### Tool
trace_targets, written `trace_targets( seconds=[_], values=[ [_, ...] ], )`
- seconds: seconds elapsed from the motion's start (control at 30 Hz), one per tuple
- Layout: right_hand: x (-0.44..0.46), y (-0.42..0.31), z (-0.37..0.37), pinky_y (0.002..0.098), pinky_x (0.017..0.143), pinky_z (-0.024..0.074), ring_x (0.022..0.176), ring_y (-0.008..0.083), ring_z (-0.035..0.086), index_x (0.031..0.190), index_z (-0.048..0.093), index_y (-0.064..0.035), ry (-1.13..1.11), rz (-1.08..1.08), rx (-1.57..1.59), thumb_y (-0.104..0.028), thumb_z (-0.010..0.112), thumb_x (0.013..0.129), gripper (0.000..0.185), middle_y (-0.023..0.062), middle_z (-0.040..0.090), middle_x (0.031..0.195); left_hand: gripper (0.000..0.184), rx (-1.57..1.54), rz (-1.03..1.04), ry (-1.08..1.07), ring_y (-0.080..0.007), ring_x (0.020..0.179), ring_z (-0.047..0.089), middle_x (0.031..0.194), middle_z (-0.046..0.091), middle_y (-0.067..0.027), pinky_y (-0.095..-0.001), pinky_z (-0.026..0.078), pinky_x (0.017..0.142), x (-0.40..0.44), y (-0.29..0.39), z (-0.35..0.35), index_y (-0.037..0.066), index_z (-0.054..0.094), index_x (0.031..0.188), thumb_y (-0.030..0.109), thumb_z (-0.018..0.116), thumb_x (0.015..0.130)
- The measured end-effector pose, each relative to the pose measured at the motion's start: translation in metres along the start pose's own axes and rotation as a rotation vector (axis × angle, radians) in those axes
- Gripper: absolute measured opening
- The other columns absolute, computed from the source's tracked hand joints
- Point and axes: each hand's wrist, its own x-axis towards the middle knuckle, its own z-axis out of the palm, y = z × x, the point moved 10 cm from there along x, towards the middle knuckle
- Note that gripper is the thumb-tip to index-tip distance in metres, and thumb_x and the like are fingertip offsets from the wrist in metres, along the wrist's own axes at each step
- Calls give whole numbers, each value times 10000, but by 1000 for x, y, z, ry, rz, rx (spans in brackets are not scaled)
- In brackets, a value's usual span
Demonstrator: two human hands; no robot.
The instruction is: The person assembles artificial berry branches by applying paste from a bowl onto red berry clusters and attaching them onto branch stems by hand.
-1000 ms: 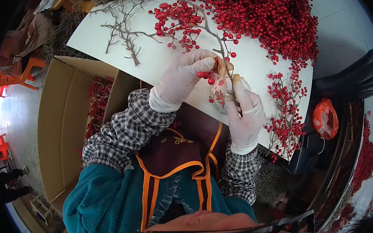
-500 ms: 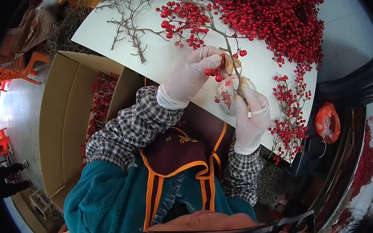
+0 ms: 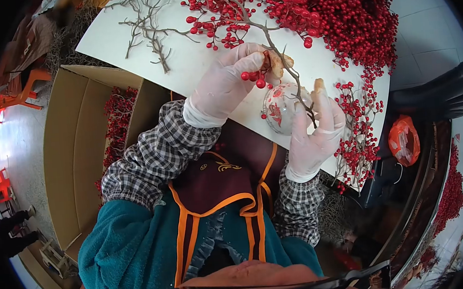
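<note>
My left hand [image 3: 227,83], in a whitish glove with bare, stained fingertips, pinches a small sprig of red berries [image 3: 254,78] against the upper part of a brown branch [image 3: 291,71]. The branch runs from the berry clusters [image 3: 222,17] on the table down to my right. My right hand [image 3: 319,125], gloved too, has its thumb and forefinger apart on either side of the branch's lower end. Behind the branch, between my hands, a clear round container with a red pattern [image 3: 276,109] sits at the table edge.
A big heap of red berries [image 3: 340,13] covers the back right of the white table [image 3: 183,62]. Bare twigs [image 3: 154,34] lie at its left, berry sprigs [image 3: 356,130] at its right. A cardboard box [image 3: 76,150] holding berry branches stands left; an orange bag [image 3: 403,140] is at right.
My right thumb and forefinger have spread apart and moved right, off the branch's lower end. The branch's lower end has swung right. My left hand keeps its pinch.
</note>
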Motion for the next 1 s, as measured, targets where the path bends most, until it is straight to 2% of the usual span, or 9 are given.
trace_targets(
  seconds=[0.1,0.2,0.3,0.4,0.53,0.7,0.73,0.87,1.0],
  values=[
    [0,4,-5,348,854,487,1019,230,573,1248,591,-51,77,16,114,-24,730,750,517,123,557,1172,292,-25,-5,-6,-207,975,615,1075,633,-134,-375,493,879,1,0,-3,-16,578,1103,236,535,961],
    [6,-5,-11,362,902,435,1048,230,513,1263,583,-36,103,-5,61,-114,726,783,507,87,550,1079,295,-14,-14,28,-206,983,612,1067,634,-134,-372,490,883,0,-2,-5,-21,576,1104,234,534,961],
    [7,-6,-3,382,922,409,1108,257,477,1220,626,-77,9,-90,-111,-177,736,779,466,66,558,1142,292,-25,-28,53,-204,985,611,1050,635,-131,-366,486,886,-1,-6,-5,-22,576,1092,235,534,961],
    [8,-7,2,380,904,421,1101,257,488,1131,679,-125,-50,-145,-346,-186,740,775,367,30,580,1155,286,-14,-18,11,-201,976,613,1036,636,-123,-363,487,881,0,-8,-1,-18,577,1070,244,532,962],
    [9,-3,-6,389,915,423,1081,255,512,1024,711,-129,-71,-159,-216,-111,720,784,241,19,617,1074,280,34,-40,43,-185,943,622,1006,648,-113,-343,500,848,-2,-12,-3,-11,577,1037,256,541,962],
    [2,21,-22,367,904,447,998,247,572,1000,709,-66,-107,-8,47,-10,710,772,235,57,638,999,249,496,-154,66,-144,853,624,934,662,-99,-273,500,788,-13,-8,-1,-29,624,1019,201,575,936],
    [-3,32,-24,320,843,473,948,210,590,998,711,-38,-129,109,176,3,715,772,229,72,637,982,229,591,-184,41,-138,839,622,922,664,-95,-261,498,779,-16,-9,-1,-33,635,1016,173,582,929],
    [-23,52,-31,279,763,482,895,176,592,1019,713,-30,-164,276,191,5,711,789,233,75,628,958,178,918,-33,15,-145,806,618,920,665,-78,-271,500,730,-31,-5,5,-10,663,1036,6,607,868],
    [-30,56,-30,270,744,475,876,163,582,1027,712,-31,-174,287,161,16,707,795,237,68,615,949,220,1138,38,-46,-198,756,609,871,645,-92,-291,496,695,-38,-11,17,58,682,1034,3,640,825]
  ],
)
